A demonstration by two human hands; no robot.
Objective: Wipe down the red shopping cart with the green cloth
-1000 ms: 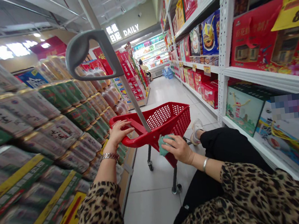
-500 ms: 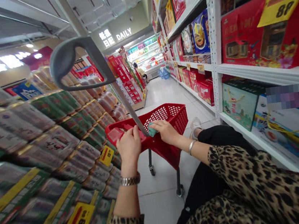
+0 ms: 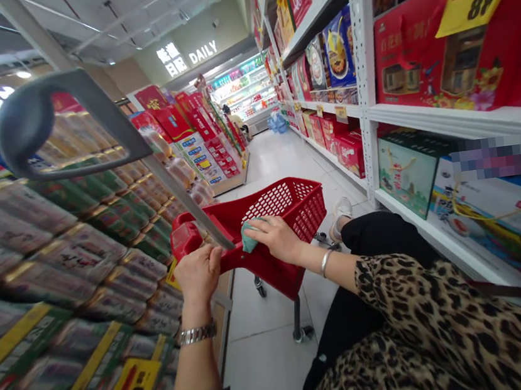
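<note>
A red plastic shopping cart [image 3: 306, 199] with perforated basket walls stands in the aisle just ahead of me. My left hand [image 3: 198, 272] is closed around its near rim, beside the left corner. My right hand [image 3: 278, 237] presses a crumpled green cloth [image 3: 249, 235] against the rim, close to the foot of a slanted metal pole. That pole rises to the left and carries a big grey loop handle [image 3: 136, 150]. Parts of the cart's near edge are hidden behind my hands.
Stacked packs of cans [image 3: 78, 255] fill the left side. White shelving [image 3: 363, 81] with red gift boxes [image 3: 416, 68] lines the right, close to my leg. Along the tiled floor [image 3: 266, 162] farther off are a person and blue plastic bags [image 3: 277, 122].
The cart's near end and grey handle have swung left in view. My left hand moved left and down with the rim. My right hand and the cloth shifted slightly left.
</note>
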